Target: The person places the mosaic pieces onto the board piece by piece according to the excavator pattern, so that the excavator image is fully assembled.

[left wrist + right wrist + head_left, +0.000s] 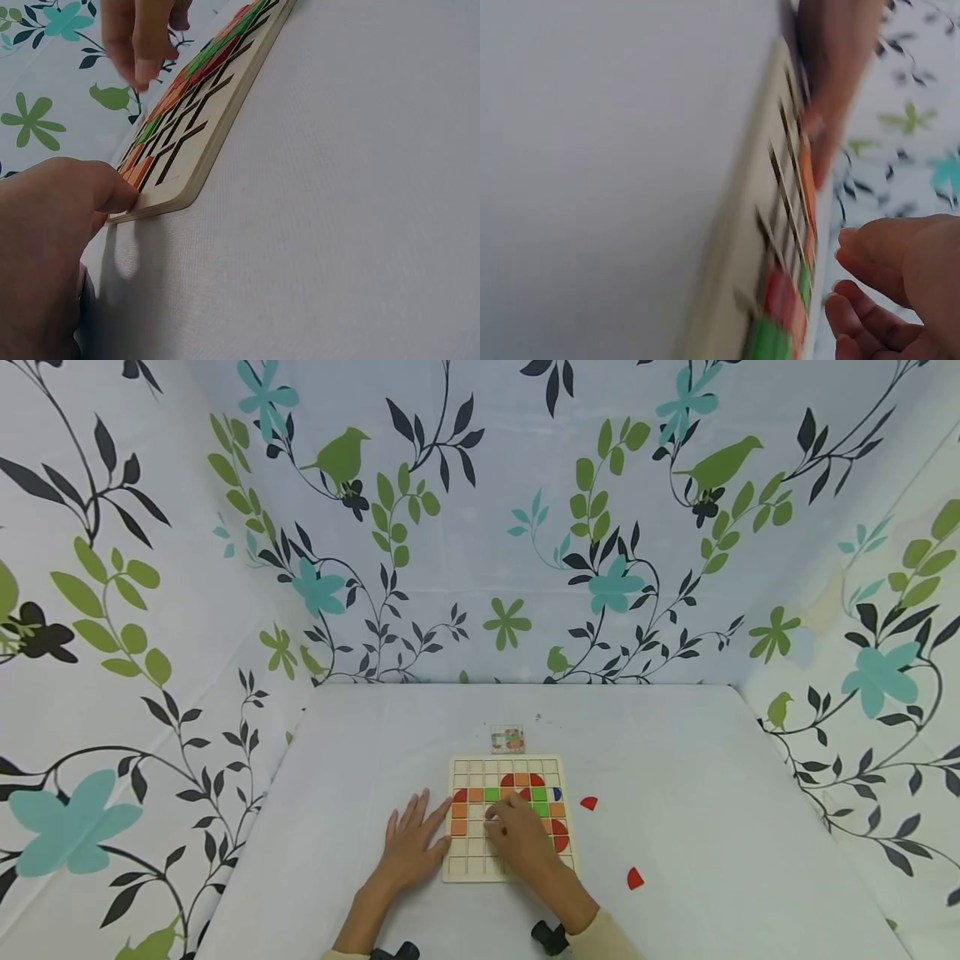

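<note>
A square wooden grid board [456,866] lies on the white table, partly filled with orange, green and red pieces and one blue piece [557,794]. My left hand [411,847] rests flat along the board's left side, its thumb at the edge near the corner in the left wrist view. Over the middle of the grid is my right hand [519,837], fingers bent downward and hiding some cells. In the right wrist view its thumb [877,247] and fingertips stand apart, with no piece visible between them. Near the left hand's fingers sit orange squares [459,811].
Two loose red quarter-round pieces lie right of the board, one red piece [588,803] higher and another red piece [635,878] nearer me. A small patterned card [507,739] lies just beyond the board's far edge. Patterned cloth [465,527] surrounds the table.
</note>
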### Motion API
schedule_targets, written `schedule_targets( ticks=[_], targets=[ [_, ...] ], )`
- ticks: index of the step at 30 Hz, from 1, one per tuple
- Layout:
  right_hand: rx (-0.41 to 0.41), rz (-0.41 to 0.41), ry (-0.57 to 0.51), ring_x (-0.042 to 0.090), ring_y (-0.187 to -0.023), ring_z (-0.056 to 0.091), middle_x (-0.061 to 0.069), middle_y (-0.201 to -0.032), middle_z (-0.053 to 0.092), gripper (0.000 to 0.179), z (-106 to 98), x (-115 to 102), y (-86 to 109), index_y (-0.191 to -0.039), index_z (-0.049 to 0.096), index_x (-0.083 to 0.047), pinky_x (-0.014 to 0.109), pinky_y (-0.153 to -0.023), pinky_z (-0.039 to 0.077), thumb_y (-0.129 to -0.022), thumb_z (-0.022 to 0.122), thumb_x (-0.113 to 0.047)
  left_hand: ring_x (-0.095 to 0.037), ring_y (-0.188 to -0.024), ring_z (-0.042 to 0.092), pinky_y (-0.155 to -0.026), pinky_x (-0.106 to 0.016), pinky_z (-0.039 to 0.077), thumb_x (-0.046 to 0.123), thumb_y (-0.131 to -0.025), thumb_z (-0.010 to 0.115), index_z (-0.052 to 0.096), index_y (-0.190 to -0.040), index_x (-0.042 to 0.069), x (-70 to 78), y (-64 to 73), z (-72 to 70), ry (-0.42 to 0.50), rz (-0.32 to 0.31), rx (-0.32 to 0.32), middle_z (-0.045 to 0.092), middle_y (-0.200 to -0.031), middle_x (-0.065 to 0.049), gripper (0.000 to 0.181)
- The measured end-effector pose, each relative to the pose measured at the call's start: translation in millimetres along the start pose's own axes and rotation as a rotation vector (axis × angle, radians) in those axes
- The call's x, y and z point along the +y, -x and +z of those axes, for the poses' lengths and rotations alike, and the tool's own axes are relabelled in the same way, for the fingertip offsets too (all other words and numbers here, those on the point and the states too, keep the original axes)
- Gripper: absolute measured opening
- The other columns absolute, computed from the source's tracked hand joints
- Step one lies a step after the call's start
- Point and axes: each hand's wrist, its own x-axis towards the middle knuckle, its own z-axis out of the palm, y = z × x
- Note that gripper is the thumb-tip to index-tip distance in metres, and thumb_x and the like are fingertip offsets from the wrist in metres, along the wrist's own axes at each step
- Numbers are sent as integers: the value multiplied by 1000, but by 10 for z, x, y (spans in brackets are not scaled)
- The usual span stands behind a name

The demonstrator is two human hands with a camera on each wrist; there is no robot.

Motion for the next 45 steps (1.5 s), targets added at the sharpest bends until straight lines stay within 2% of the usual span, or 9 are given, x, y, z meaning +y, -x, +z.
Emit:
schedule_targets(
  ticks=[4,8,11,15,18,23,29,36,45],
  targets=[
    [69,250,-93,20,-92,60,9,-109,63,20,-368,395,1,-116,72,-5,37,-80,57,-102,71,-18,-46,-160,19,-124,-73,7,29,-99,62,50,-159,18,4,0,10,10,1,15,28,-172,-23,62],
    [142,449,-27,29,-91,60,20,-110,61,33,-632,820,34,-119,64,1,43,-76,56,-99,74,-23,-48,-159,20,-123,-74,7,28,-98,62,51,-158,17,2,4,7,10,2,24,29,-171,-24,62],
    [138,530,30,30,-87,57,21,-101,57,41,-687,1035,89,-116,60,3,39,-67,52,-97,77,-28,-47,-160,19,-124,-73,8,27,-98,62,51,-158,17,8,5,-4,13,-12,11,28,-171,-23,61],
    [130,529,34,30,-85,56,19,-95,57,39,-667,1142,123,-112,60,4,38,-66,50,-96,79,-26,-45,-160,19,-125,-72,8,28,-99,61,50,-159,19,20,3,-1,4,-20,-6,28,-172,-22,61],
    [136,485,5,33,-94,60,22,-103,61,30,-652,1141,117,-115,63,6,45,-79,58,-96,75,-13,-46,-160,20,-124,-73,9,29,-99,61,50,-159,19,20,-8,9,0,-9,-4,28,-172,-22,61],
    [98,453,-50,37,-108,59,25,-116,61,35,-669,1149,132,-128,60,8,53,-94,56,-95,69,0,-46,-160,21,-124,-74,9,29,-98,61,51,-158,19,18,-20,9,2,-4,2,29,-171,-22,61],
    [103,419,-43,32,-100,58,22,-110,61,23,-676,1186,201,-117,65,8,50,-89,54,-96,69,0,-46,-160,20,-124,-73,9,28,-98,61,51,-158,19,37,-7,-3,7,-11,-5,29,-171,-22,61],
    [110,451,-8,27,-95,58,19,-105,61,26,-642,1144,344,-117,66,8,46,-90,59,-95,72,-4,-46,-160,20,-124,-73,9,29,-99,61,50,-159,20,25,-2,13,-4,-4,-5,29,-171,-22,61],
    [107,471,-35,22,-89,57,14,-99,59,27,-606,1050,517,-116,67,6,35,-80,59,-93,74,-7,-46,-160,20,-123,-74,9,28,-99,62,50,-158,18,8,1,7,4,-4,0,29,-171,-23,61]
  ],
)
